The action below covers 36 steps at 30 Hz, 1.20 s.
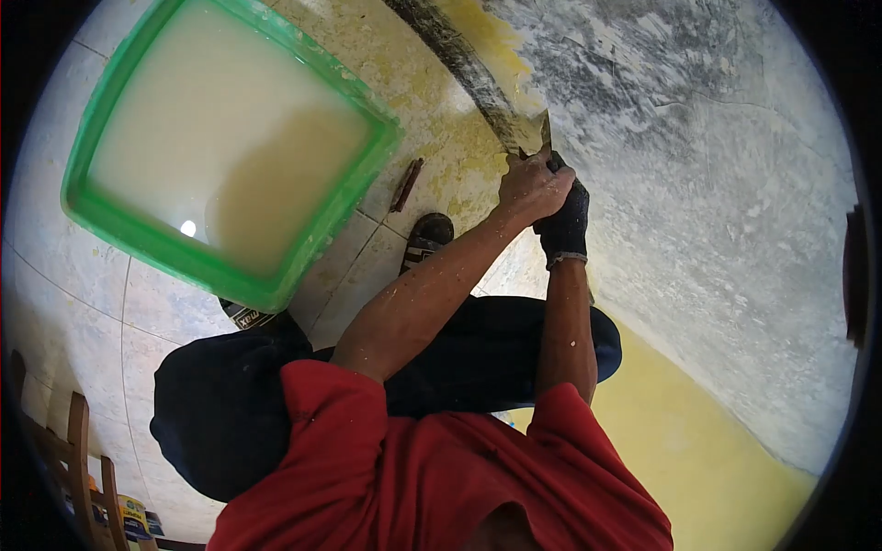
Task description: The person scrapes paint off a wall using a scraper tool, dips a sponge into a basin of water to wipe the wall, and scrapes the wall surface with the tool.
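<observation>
Black glove [567, 220], grey scraper blade [547, 133], wall [717, 193] mottled grey and white, red shirt [459, 477], green tub [165, 237], cream liquid [211, 101]

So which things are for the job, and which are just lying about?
For the job, it seems:
scraper, held by the bare left hand and gloved right hand
patchy grey wall
green tub of cloudy liquid, probably

Just lying about, probably:
reddish-brown strip near the tub
wooden slats, maybe a chair
yellow-and-blue container

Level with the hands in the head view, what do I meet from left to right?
Green tub, reddish-brown piece on the floor, bare left hand, gloved right hand, patchy grey wall, dark strip at the far edge.
</observation>
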Available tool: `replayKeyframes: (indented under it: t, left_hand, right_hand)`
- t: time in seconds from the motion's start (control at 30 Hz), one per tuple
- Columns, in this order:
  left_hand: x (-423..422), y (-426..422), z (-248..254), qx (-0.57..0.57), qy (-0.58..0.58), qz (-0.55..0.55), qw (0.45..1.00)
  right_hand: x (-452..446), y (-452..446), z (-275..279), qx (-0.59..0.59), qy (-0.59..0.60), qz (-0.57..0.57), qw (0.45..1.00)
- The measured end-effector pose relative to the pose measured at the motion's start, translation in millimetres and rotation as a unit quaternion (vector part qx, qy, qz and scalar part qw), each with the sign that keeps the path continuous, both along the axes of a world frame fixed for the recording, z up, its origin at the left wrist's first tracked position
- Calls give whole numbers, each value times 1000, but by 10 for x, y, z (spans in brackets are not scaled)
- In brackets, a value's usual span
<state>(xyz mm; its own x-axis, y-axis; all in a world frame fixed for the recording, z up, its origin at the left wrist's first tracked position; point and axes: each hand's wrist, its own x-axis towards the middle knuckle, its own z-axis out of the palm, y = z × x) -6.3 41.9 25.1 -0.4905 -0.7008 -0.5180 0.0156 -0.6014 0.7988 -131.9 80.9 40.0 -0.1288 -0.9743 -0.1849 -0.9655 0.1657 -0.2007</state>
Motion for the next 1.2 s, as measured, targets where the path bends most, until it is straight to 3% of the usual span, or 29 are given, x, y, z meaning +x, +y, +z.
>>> replayKeyframes:
  t: [0.07,0.23,0.33,0.4,0.47,0.5,0.57,0.6,0.67,0.7,0.73,0.8,0.83,0.87,0.9,0.93,1.0,1.07,1.1,1.2]
  left_hand:
    - [-14,-27,-23,26,-10,-30,999]
    - [-91,-12,-104,-5,-18,-15,1000]
    - [-244,-41,-211,-53,-24,-11,998]
    - [-572,-127,-633,-168,-130,-8,977]
    - [-561,-128,-1032,-186,-174,-6,967]
    - [-540,-58,-1086,-194,-166,8,967]
    - [-217,54,-614,-344,-149,31,927]
    - [-421,74,-615,-284,-140,20,948]
    - [-427,88,-375,-129,-91,14,987]
    - [-209,79,-116,-33,-56,25,998]
    - [-202,75,-188,-30,-54,20,998]
    - [-147,12,-292,-124,-47,-47,990]
    - [64,-40,-125,11,-13,-44,999]
    - [-76,-29,-269,9,-11,-46,999]
    - [-30,-68,-270,-73,-19,-32,997]
    - [-8,-40,-225,-40,-12,-35,999]
    - [-44,25,-154,-10,-4,-41,999]
    - [-229,29,-96,-24,-38,3,999]
    - [-203,38,-31,-6,-40,6,999]
    - [-143,73,112,17,-44,15,999]
  right_hand:
    - [168,-43,76,37,-33,-77,996]
    - [102,-39,-5,7,-59,-69,996]
    - [218,-134,66,42,-174,-220,959]
    - [131,-200,-168,7,-123,-63,990]
    - [181,-194,-416,1,2,22,1000]
    - [142,-199,-540,14,-16,-5,1000]
    - [139,-157,-368,-39,-38,-6,998]
    - [130,-102,-247,-78,-60,-4,995]
    - [138,-34,-1,-49,74,73,993]
    - [66,-7,-68,-26,-14,13,999]
    - [126,-21,-69,-11,-98,-53,994]
    - [334,7,-14,-44,6,-36,998]
    - [354,-18,-52,-4,24,-82,996]
    - [318,-31,-79,-6,26,-84,996]
    - [286,-15,-92,-28,32,-32,999]
    - [257,29,-94,-47,38,18,998]
    - [157,38,-44,-39,-4,-10,999]
    - [60,5,49,-32,70,33,997]
    - [206,-22,191,-10,-3,-22,1000]
    - [208,-14,269,6,-68,-89,994]
